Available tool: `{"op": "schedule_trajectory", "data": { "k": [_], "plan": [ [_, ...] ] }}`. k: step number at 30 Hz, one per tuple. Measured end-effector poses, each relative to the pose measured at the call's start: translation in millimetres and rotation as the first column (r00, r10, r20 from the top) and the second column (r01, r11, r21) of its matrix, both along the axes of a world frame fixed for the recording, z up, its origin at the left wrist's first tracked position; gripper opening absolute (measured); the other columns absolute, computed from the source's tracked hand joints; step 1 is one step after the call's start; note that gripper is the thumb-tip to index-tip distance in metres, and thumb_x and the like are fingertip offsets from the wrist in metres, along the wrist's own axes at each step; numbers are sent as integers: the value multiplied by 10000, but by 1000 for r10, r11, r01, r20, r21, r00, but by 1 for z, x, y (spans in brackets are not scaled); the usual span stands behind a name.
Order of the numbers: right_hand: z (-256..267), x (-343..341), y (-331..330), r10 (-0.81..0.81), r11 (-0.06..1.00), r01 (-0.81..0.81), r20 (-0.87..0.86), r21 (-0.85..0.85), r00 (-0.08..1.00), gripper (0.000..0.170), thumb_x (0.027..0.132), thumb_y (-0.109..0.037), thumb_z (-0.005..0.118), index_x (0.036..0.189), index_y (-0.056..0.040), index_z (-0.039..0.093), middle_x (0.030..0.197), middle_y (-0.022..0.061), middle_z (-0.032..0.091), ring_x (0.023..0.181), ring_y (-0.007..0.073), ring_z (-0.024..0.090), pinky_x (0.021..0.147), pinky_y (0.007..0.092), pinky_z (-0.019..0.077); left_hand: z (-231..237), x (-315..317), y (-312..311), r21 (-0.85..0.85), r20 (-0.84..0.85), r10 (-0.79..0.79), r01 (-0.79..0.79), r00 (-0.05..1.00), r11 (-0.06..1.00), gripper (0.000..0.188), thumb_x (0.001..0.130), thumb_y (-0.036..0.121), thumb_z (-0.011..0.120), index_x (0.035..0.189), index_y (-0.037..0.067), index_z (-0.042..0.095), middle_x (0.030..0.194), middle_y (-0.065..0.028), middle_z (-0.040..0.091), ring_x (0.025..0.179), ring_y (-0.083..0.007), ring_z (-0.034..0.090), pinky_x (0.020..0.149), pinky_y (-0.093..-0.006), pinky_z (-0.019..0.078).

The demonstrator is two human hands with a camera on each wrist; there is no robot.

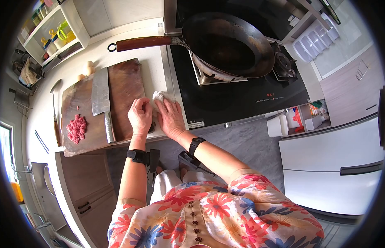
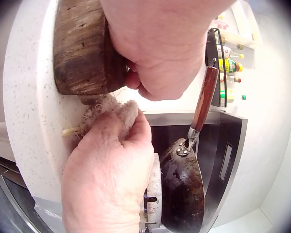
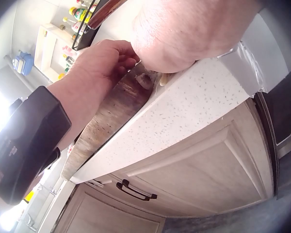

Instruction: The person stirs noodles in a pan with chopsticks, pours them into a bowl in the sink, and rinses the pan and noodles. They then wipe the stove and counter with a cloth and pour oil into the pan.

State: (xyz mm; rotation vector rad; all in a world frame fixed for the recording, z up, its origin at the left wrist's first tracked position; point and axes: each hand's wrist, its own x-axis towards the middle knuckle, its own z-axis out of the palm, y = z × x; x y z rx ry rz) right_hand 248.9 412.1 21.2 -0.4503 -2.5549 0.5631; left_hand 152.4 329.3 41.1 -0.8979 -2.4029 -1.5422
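Note:
My right hand (image 1: pixel 169 120) holds a bunched whitish cloth (image 1: pixel 159 95) on the counter strip between the cutting board and the stove. In the left wrist view the cloth (image 2: pixel 114 114) bulges past the right thumb and fingers, close to the board's corner. My left hand (image 1: pixel 141 118) is over the right edge of the wooden cutting board (image 1: pixel 126 91), its fingers loosely curled. A small pale yellow stick-like piece (image 2: pixel 72 131) lies beside the cloth. On the board are a cleaver (image 1: pixel 101 93) and a heap of cut raw meat (image 1: pixel 76 129).
A wok (image 1: pixel 225 45) stands on the black gas stove (image 1: pixel 242 99), its wooden handle (image 1: pixel 147 42) reaching over the counter. A long-handled ladle (image 1: pixel 56 115) lies left of the board, and eggs (image 1: pixel 89 66) sit behind it. A shelf (image 1: pixel 56 31) holds jars at back left.

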Motion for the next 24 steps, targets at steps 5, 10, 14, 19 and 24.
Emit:
{"op": "schedule_trajectory", "data": {
  "k": [5, 10, 14, 19, 24],
  "plan": [
    [0, 0, 0, 6, 1000, -6, -5, -8, 1000, 498, 808, -141, 531, 1286, -96, 402, 1229, 153, 443, 1185, 299, 398, 1027, 493, 241, 2, 1, 0, 6, 3, -3, 3, 1000, 1000, 81, 743, 24, 574, 808, 51, 614, 719, -92, 588, 611, -218, 586, 595, -301, 474],
    [-1, 0, 0, 5, 1000, -5, -9, 5, 1000, 494, 812, -143, 528, 1287, -97, 401, 1226, 152, 443, 1181, 299, 399, 1023, 496, 247, 3, 1, 0, 0, -5, -7, 7, 1000, 1000, 80, 745, 24, 573, 810, 46, 615, 721, -93, 587, 615, -212, 587, 599, -296, 474],
    [-2, 0, 0, 6, 1000, -6, -11, 5, 1000, 491, 813, -143, 526, 1286, -98, 401, 1229, 153, 441, 1181, 301, 398, 1022, 496, 248, 4, 2, 0, 10, 16, -2, 2, 1000, 1000, 80, 746, 25, 574, 812, 46, 615, 721, -92, 587, 616, -208, 588, 601, -294, 475],
    [-1, 0, 1, 7, 1000, -7, -4, 1, 1000, 486, 814, -137, 524, 1282, -96, 403, 1230, 157, 440, 1182, 303, 397, 1022, 499, 246, 4, 2, 0, 15, 9, -7, 7, 1000, 1000, 81, 747, 27, 577, 814, 48, 616, 722, -89, 587, 613, -207, 588, 598, -294, 475],
    [-2, 0, 0, 4, 1000, -4, 2, -1, 1000, 482, 818, -140, 522, 1283, -100, 404, 1232, 157, 440, 1185, 303, 397, 1025, 500, 244, 1, 1, 0, 14, 5, -3, 3, 1000, 1000, 81, 745, 29, 578, 811, 53, 617, 721, -88, 588, 612, -207, 589, 597, -296, 476]
  ]
}}
